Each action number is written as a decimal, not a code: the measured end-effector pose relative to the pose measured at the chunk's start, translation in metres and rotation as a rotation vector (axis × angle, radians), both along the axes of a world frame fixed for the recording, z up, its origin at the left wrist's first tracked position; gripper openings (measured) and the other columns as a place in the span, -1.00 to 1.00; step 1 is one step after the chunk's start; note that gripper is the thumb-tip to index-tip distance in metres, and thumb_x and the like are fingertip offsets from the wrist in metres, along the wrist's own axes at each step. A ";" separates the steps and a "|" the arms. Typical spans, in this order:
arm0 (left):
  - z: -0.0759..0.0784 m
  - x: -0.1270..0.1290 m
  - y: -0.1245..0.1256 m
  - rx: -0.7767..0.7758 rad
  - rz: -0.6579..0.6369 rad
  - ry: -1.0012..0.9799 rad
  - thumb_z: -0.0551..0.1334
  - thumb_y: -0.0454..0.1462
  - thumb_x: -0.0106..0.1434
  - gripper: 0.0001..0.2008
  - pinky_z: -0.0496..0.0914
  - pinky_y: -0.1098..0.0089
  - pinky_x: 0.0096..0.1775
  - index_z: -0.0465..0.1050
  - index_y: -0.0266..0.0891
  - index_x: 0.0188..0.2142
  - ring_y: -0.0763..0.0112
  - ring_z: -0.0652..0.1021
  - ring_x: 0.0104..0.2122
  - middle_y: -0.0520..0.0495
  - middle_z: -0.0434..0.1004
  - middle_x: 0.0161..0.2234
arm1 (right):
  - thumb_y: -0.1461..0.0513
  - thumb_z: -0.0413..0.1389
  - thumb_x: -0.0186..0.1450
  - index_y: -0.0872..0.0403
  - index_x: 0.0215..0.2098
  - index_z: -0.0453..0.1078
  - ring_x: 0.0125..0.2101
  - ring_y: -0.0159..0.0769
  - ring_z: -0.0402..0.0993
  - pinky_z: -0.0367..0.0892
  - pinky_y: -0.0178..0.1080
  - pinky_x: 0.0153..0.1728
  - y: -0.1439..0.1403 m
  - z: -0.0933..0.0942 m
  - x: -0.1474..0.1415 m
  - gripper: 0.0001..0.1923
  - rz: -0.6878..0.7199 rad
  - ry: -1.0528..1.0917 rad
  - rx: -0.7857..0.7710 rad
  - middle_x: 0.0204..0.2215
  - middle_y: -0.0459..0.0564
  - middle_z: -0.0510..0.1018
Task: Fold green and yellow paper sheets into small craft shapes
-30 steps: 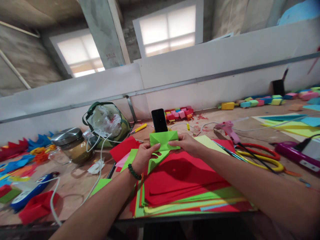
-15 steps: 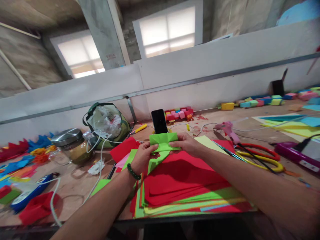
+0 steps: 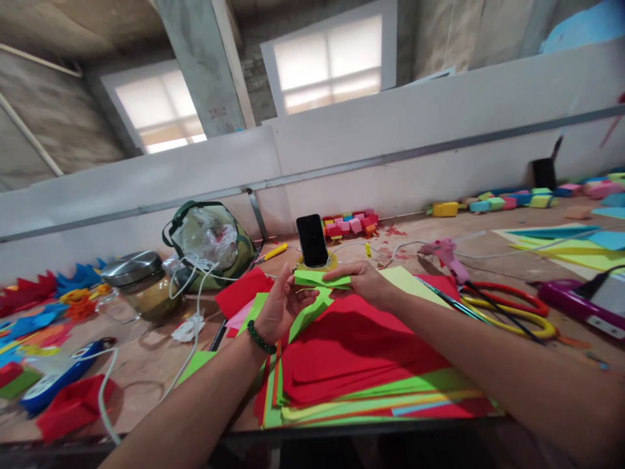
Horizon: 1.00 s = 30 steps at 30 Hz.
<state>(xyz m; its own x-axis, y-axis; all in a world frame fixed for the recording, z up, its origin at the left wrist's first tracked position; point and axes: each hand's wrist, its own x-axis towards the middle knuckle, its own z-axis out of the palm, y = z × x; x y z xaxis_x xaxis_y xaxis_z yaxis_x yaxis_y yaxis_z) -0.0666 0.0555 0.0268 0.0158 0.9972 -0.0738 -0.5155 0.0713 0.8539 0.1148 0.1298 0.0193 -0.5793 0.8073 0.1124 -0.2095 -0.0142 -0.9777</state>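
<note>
Green paper piece (image 3: 319, 279), folded down to a flat narrow strip with crisp creased edges, is held up just above the stack of red and green sheets (image 3: 361, 365) in the middle of the wooden table (image 3: 146, 365). Colour is a bright lime, same as the loose green sheet (image 3: 305, 312) lying right under it. Right hand (image 3: 364, 281) has its fingers laid flat along the top with the thumb underneath, so it's pinching the strip. Left hand (image 3: 280, 306), the one with the green bead bracelet (image 3: 260, 337), is half open, fingers spread, and only its fingertips meet the strip's left end. Black phone (image 3: 312, 240) stands upright just behind, screen dark. Can't make out any readable brand or writing anywhere, all too small or blurry.
</note>
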 end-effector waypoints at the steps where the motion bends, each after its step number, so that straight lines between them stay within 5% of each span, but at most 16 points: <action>1: 0.000 0.000 0.000 -0.010 0.017 -0.001 0.25 -0.11 0.19 -0.72 0.49 0.52 -0.43 0.44 -0.34 -0.35 0.44 0.59 -0.49 -0.07 0.57 -0.47 | 0.40 0.15 -0.11 0.13 -0.46 0.58 -0.60 -0.37 0.54 0.44 -0.37 -0.53 0.000 -0.001 0.000 -0.75 0.000 0.001 0.006 -0.56 -0.06 0.59; 8: -0.003 0.000 0.004 -0.016 0.124 0.073 0.36 -0.41 0.04 -0.85 0.46 0.61 -0.46 0.39 -0.33 -0.46 0.54 0.56 -0.54 0.04 0.50 -0.57 | 0.39 0.13 -0.10 0.14 -0.56 0.53 -0.54 -0.34 0.55 0.46 -0.30 -0.43 0.004 -0.006 0.001 -0.85 0.016 -0.008 0.023 -0.55 -0.07 0.56; 17: -0.007 -0.001 0.005 0.068 0.198 0.163 0.43 -0.33 -0.11 -0.77 0.42 0.61 -0.48 0.47 -0.34 -0.43 0.61 0.50 -0.59 0.09 0.48 -0.57 | 0.35 0.13 -0.07 0.12 -0.43 0.54 -0.47 -0.35 0.54 0.43 -0.23 -0.30 0.003 -0.002 0.008 -0.78 0.201 -0.074 -0.002 -0.42 -0.03 0.61; 23: -0.005 0.003 0.000 0.156 0.145 0.306 0.45 -0.26 -0.13 -0.71 0.43 0.54 -0.41 0.54 -0.35 -0.39 0.59 0.48 -0.53 0.01 0.55 -0.45 | 0.29 0.25 -0.05 0.16 -0.40 0.50 -0.17 -0.22 0.47 0.31 -0.22 -0.12 0.007 0.021 0.029 -0.80 0.418 -0.127 0.108 -0.28 0.03 0.59; 26: -0.003 0.010 -0.007 0.188 0.072 0.389 0.45 -0.29 -0.14 -0.68 0.41 0.51 -0.44 0.55 -0.37 -0.34 0.53 0.48 -0.51 -0.02 0.55 -0.45 | 0.19 0.25 0.09 0.11 -0.25 0.41 -0.24 -0.32 0.46 0.32 -0.27 -0.23 0.005 0.020 0.026 -0.72 0.327 -0.178 0.143 -0.28 -0.04 0.55; 30: -0.004 0.016 -0.013 0.289 0.085 0.494 0.45 -0.30 -0.12 -0.60 0.38 0.52 -0.46 0.45 -0.29 -0.26 0.52 0.47 -0.50 0.05 0.49 -0.46 | 0.25 0.33 0.00 0.14 -0.06 0.32 -0.46 -0.44 0.40 0.23 -0.40 -0.47 -0.005 0.011 0.013 -0.45 0.408 -0.292 0.215 -0.45 -0.16 0.50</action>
